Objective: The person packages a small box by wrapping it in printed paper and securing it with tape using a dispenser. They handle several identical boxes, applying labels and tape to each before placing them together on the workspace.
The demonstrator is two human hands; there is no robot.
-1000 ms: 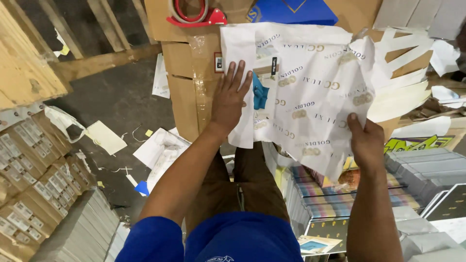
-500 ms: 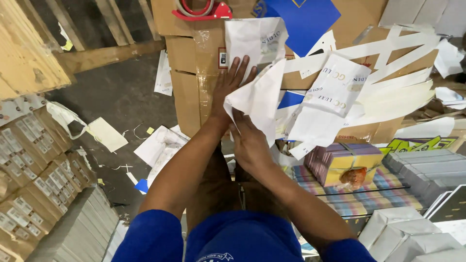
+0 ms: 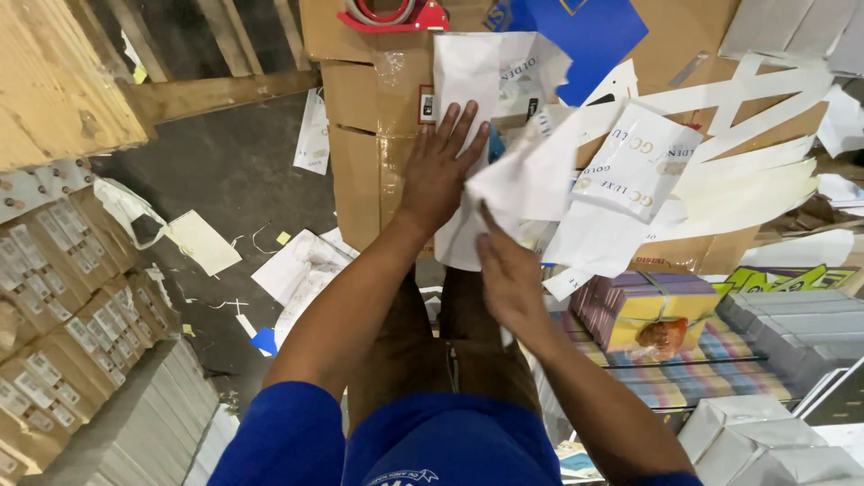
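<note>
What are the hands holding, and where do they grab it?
The left hand presses flat on the white printed paper sheet over the cardboard box. The right hand pinches the sheet's folded lower edge.

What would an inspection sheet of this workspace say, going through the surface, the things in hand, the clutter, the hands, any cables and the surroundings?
Surface: top of a brown cardboard box, sealed with clear tape.
Job's things: white printed paper sheet lying on the box, partly folded over.
Clutter: red tape dispenser, blue card, white paper strips.
Hands: left hand flat on the sheet, fingers spread; right hand grips the sheet's lower fold.
Cables: nothing seen.
Surroundings: dark floor with paper scraps, wooden pallet, stacks of small boxes, colourful wrapped packs.
</note>
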